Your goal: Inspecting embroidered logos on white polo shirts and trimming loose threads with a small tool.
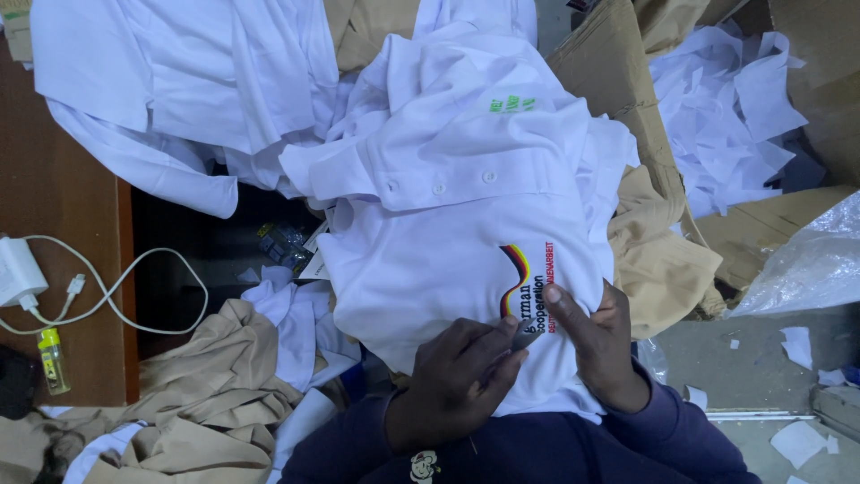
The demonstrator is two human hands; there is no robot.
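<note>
Under both hands lies a white polo shirt (448, 224), soft and creased, its printed emblem just at the fingertips. Left hand (457, 376) pinches a small grey blade-like tool (522, 336) against the print; right hand (596, 345) presses the cloth flat, fingers curled on it. Beige garments (215, 385) and more white ones are heaped about, beside torn cardboard (618, 81), a brown table (63, 233) with a white charger (18, 269)

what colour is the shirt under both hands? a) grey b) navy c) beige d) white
d: both the left hand and the right hand rest on a white polo shirt with a white buttoned collar; the beige garments lie off to the side, untouched.
</note>
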